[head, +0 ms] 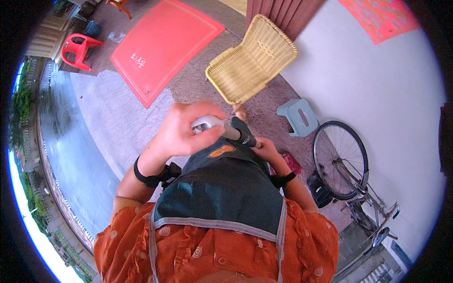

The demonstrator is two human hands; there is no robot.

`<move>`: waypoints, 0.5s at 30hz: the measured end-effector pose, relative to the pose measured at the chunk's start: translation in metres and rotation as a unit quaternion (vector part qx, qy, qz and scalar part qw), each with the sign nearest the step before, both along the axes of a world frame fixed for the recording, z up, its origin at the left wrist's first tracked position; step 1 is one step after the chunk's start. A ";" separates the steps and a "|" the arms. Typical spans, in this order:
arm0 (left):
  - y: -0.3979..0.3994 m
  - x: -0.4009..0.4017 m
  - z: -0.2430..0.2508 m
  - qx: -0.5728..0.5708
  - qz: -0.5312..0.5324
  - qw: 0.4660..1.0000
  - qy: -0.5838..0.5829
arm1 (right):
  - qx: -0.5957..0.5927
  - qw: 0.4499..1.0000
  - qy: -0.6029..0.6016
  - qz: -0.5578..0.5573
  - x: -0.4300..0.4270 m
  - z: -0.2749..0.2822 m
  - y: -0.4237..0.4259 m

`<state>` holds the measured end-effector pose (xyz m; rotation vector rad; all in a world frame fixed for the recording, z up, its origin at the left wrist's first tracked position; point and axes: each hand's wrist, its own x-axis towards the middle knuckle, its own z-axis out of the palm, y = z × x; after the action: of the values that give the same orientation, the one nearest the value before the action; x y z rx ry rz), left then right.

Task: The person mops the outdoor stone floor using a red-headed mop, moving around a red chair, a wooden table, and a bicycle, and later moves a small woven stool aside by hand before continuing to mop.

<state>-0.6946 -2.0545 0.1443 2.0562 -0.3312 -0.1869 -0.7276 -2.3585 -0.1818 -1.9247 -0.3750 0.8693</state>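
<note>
My left hand [185, 131] is wrapped around the pale grey end piece [208, 122] of a pole, with the thumb and fingers on either side. Further along, a dark sleeve [244, 132] covers part of the pole. My right hand [267, 150] grips the pole just past that sleeve, close to my dark apron [219, 194]. The pole's other end is hidden by my hand and body, so I cannot tell what tool it is. Ahead of my hands stands a woven wicker chair [253, 60].
A red doormat [170, 46] bearing writing lies ahead left, near a red plastic chair [78, 51]. To the right are a light blue plastic stool [302, 118], a bicycle [339, 161] by the white wall [389, 116] and a black bag [318, 191]. Wet pavement [78, 141] runs along the left.
</note>
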 end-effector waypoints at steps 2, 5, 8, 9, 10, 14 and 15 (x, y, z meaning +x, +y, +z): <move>0.003 -0.002 -0.001 0.008 -0.005 1.000 0.000 | 0.029 0.999 -0.010 -0.016 -0.003 -0.007 0.001; 0.008 -0.004 -0.004 -0.013 0.001 1.000 -0.008 | 0.045 0.998 -0.018 -0.036 -0.006 -0.008 0.006; 0.015 -0.006 -0.009 -0.022 0.013 1.000 -0.015 | 0.034 0.997 -0.023 -0.059 -0.011 -0.014 0.017; 0.017 -0.006 -0.007 -0.025 0.022 0.999 -0.009 | 0.039 0.996 -0.032 -0.077 -0.014 -0.017 0.019; 0.019 -0.007 -0.008 -0.027 0.032 0.999 -0.003 | 0.037 0.996 -0.030 -0.082 -0.013 -0.020 0.017; 0.032 -0.011 -0.012 -0.009 0.037 0.999 0.006 | 0.032 0.999 0.005 0.004 -0.002 0.004 0.030; 0.033 -0.011 -0.012 -0.005 0.037 0.999 0.019 | 0.032 0.999 0.006 -0.001 -0.001 0.007 0.031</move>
<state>-0.7058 -2.0211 0.1326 2.0484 -0.2326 -0.1793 -0.7289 -2.3273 -0.1743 -1.8601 -0.3895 0.8576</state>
